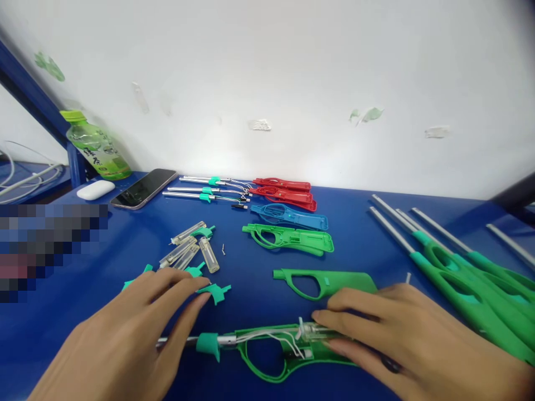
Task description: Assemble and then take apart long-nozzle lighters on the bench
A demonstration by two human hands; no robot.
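My left hand (146, 317) is closed in a pinch, thumb and index fingertip at the edge of a small teal trigger piece (216, 292). Beneath it runs the metal tube (228, 340) of a lighter, with a teal collar (208, 343) around it. White wires (271, 332) lead from that tube into an open green handle half (263, 374). My right hand (388, 334) grips a clear fuel tank (311, 331) lying in this handle half; its fingers cover the tank's far end. Another green handle half (351, 280) lies just beyond the right fingers.
Several clear fuel tanks (209, 255) lie left of centre. Red (288, 196), blue (292, 216) and green handle halves (292, 239) line the back, beside wired metal tubes (188, 192). Assembled green lighters (451, 284) sit right. A phone (144, 189), white case (96, 190) and bottle (98, 147) stand back left.
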